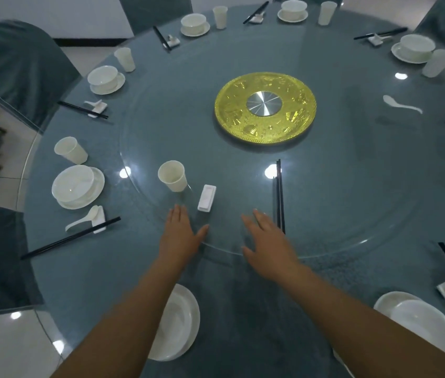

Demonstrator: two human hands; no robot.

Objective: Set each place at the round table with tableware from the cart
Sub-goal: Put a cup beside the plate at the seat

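Round worktop (pixel 79 282) under grey-blue cloth, glass turntable (pixel 352 214) on top, gold centre disc (pixel 265 107). Your left hand (pixel 181 233) and right hand (pixel 266 238) lie flat, fingers straight, holding nothing, on the near turntable edge. Between and just beyond them: white cup (pixel 172 175), chopstick rest (pixel 206 198), black chopsticks (pixel 280 195). Near place has only its plate (pixel 185 320), partly under your left forearm. Judgement: cup and rest are light, glazed, slippery, chippable; take the cup round its wall, pinch the rest by its long sides. Chopsticks stiff, thin; lift mid-length. Cart not in view; far-right settings cut off.
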